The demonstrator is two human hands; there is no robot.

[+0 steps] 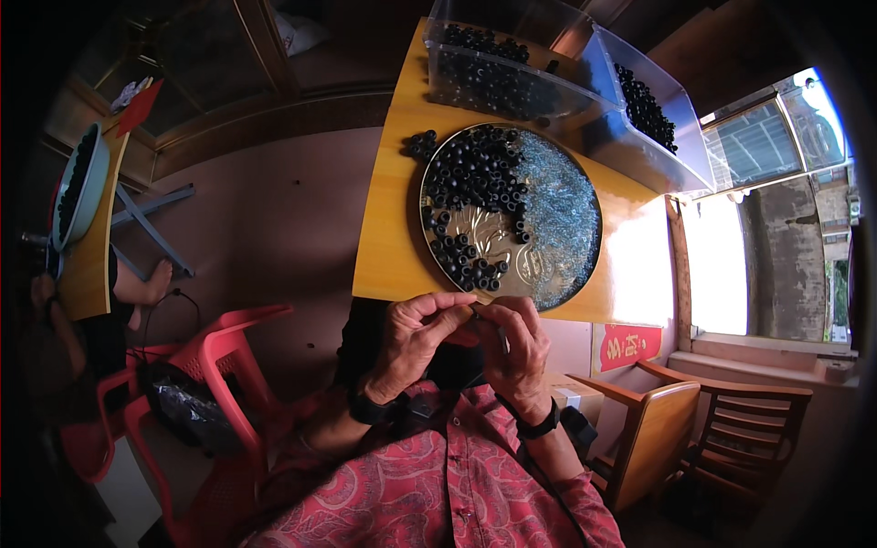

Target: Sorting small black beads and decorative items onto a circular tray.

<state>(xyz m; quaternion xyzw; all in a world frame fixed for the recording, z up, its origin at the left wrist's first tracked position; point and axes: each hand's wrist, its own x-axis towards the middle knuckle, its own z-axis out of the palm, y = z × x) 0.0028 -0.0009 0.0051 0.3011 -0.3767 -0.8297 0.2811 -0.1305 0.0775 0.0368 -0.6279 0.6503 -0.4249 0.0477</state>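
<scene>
Black rubbery rings (pixel 475 173) — short, tube-like, matte — lie heaped on a round metal tray (pixel 585 265), filling it from about nine o'clock round to twelve, with a few spilled onto the tabletop at ten. Beside them, from one to five o'clock, spreads a glittering bed of small silvery metal pieces (pixel 559 215), too fine to make out singly. Embossed, brassy tray bottom shows bare at seven.

Just below the tray's six o'clock edge the left hand (pixel 416 342) and right hand (pixel 516 347) meet, fingertips pressed together and pinching something small and dark between them; what it is cannot be told. By the look of it, this is a fitting step — one piece being joined to another — and it calls for a fine, steady pinch.

Clear plastic bins (pixel 639 119) at twelve hold more black rings on the glossy yellow table (pixel 388 237).
</scene>
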